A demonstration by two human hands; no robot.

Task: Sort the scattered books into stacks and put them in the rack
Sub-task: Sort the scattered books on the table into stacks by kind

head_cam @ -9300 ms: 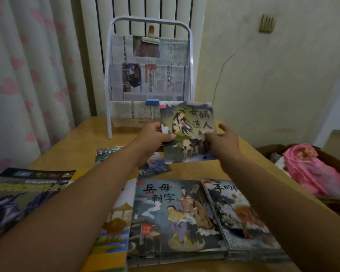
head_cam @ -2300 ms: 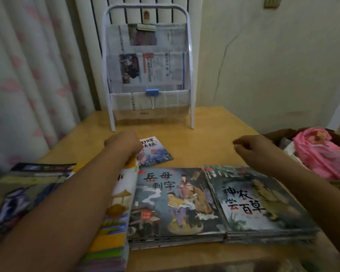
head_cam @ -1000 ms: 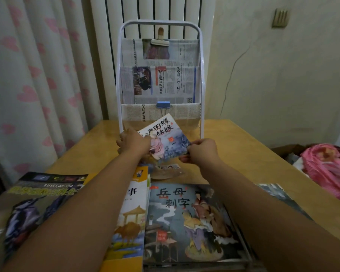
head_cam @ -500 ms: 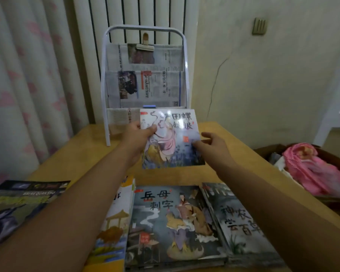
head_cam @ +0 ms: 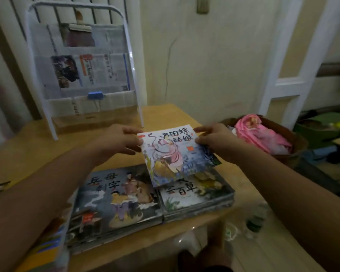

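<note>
Nearby, rack [head_cam: 47, 107] behind; basket [head_cam: 294, 138] right; stacks [head_cam: 196, 195] under book [head_cam: 175, 154].

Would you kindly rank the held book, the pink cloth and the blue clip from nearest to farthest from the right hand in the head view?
1. Held book: pinched at its right edge by the right hand.
2. Pink cloth: in the basket, to the hand's right.
3. Blue clip: on the rack, far left and behind.

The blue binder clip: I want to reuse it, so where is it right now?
In the head view, upper left, the blue binder clip sits on the newspaper lining at the lower pocket of the white rack, behind the two hands.
</note>
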